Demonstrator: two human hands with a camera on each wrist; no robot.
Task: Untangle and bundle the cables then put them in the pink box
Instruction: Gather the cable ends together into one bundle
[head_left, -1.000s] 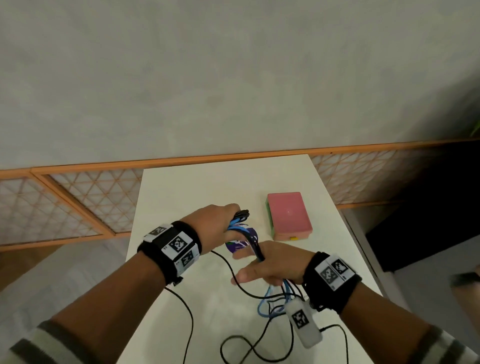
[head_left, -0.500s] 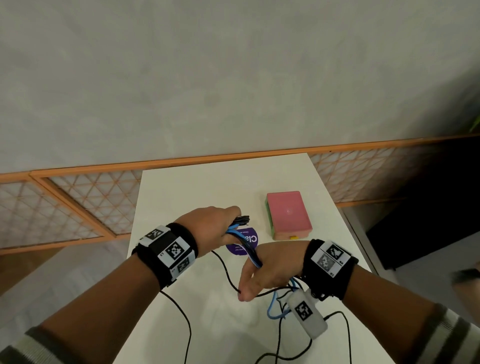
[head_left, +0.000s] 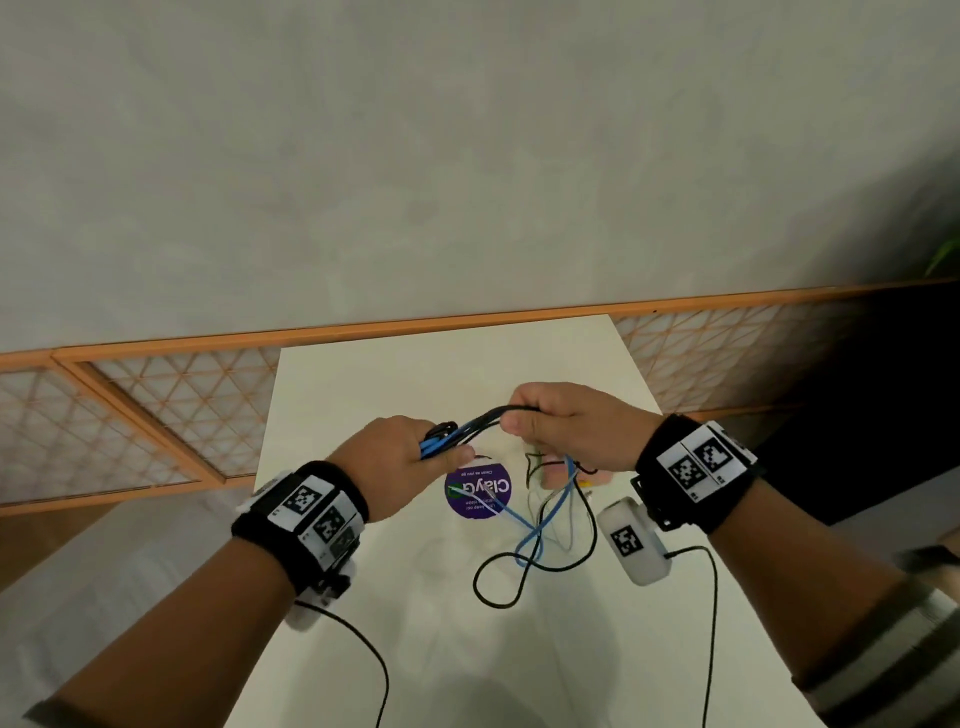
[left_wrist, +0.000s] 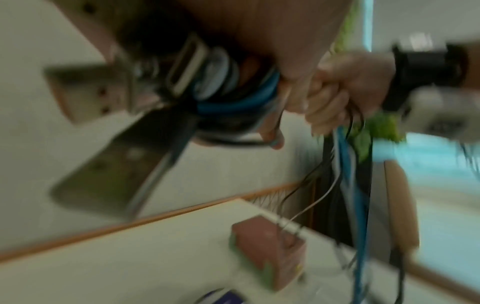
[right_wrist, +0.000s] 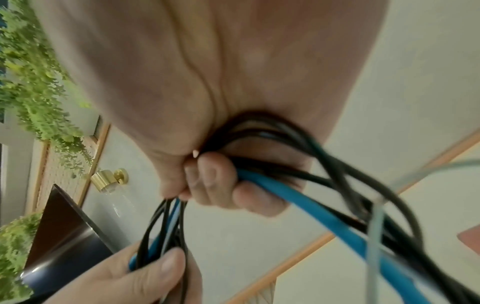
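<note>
You can read "ClayGo", upside down, in white on the round purple sticker (head_left: 478, 492) on the table (head_left: 363, 395); its smaller lines stay illegible.

A white table (head_left: 363, 395) stands against a grey wall. On it lie a round purple sticker (head_left: 479, 492), loose loops of black, blue and pale cables (head_left: 524, 551), and, near the right edge, the pink box (left_wrist: 270, 244), closed.
</note>
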